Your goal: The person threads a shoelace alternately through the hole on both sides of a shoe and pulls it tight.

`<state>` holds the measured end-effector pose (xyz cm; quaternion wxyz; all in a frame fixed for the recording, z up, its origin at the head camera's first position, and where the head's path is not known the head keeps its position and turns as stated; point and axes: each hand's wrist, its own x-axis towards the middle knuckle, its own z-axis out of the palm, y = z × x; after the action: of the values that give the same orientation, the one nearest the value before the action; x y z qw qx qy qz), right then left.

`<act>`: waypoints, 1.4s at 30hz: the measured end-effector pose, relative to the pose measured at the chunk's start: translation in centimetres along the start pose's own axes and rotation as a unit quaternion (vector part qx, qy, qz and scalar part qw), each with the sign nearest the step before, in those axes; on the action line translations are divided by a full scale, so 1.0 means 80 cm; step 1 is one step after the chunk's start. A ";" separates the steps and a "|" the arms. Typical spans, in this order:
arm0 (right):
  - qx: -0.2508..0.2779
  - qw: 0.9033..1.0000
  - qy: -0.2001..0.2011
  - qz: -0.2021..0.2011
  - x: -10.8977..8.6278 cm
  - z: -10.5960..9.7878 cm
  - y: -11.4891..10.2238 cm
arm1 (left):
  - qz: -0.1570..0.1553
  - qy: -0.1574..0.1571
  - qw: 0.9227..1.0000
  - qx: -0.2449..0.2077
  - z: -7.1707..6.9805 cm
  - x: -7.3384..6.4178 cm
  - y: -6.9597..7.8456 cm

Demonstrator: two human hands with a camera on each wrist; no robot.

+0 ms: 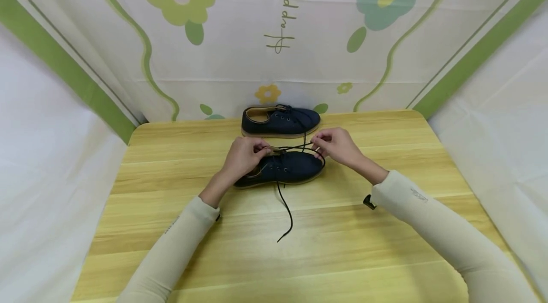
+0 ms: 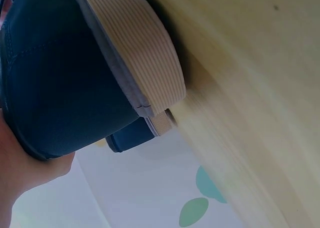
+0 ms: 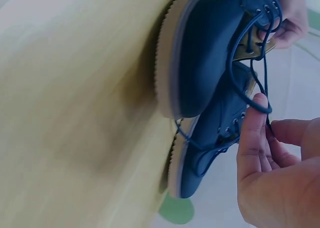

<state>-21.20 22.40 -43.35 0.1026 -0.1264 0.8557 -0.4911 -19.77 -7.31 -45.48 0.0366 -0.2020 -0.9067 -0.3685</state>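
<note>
A dark navy lace-up shoe (image 1: 299, 166) rests on the table, its toe pointing right. At its opening, my left hand (image 1: 246, 158) pinches the shoe's tongue (image 3: 248, 47), whose tan inner side shows in the right wrist view. Above the toe, my right hand (image 1: 338, 146) pinches a black shoelace (image 3: 233, 71) between thumb and fingers. That lace curves in a loop from the eyelets to the fingertips. The other lace end (image 1: 290, 212) trails over the near side onto the table. In the left wrist view the shoe's heel (image 2: 65, 83) covers most of the left hand.
Just behind stands the matching shoe (image 1: 274, 125), its lace tied and one end hanging toward the near shoe. Both are on a wood-grain table (image 1: 239, 255). A white curtain with flower prints (image 1: 239, 55) rises along the table's back edge, with white cloth on both sides.
</note>
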 end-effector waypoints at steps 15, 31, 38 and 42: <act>0.079 0.995 0.047 0.030 -0.013 -0.041 0.041 | 0.021 0.008 1.000 0.019 0.000 -0.003 0.000; 0.356 0.918 0.148 0.088 -0.018 -0.100 0.070 | 0.028 0.012 0.999 0.012 -0.002 -0.004 0.001; 0.468 0.857 0.193 0.101 -0.026 -0.130 0.075 | 0.026 0.009 1.000 0.011 -0.001 -0.005 0.001; 0.498 0.833 0.216 0.108 -0.031 -0.147 0.081 | 0.025 0.007 1.000 0.014 0.000 -0.005 0.001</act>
<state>-23.12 35.91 -43.00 0.0168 0.1445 0.5042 -0.8513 -19.36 -7.40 -45.57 0.0547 -0.2217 -0.9061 -0.3562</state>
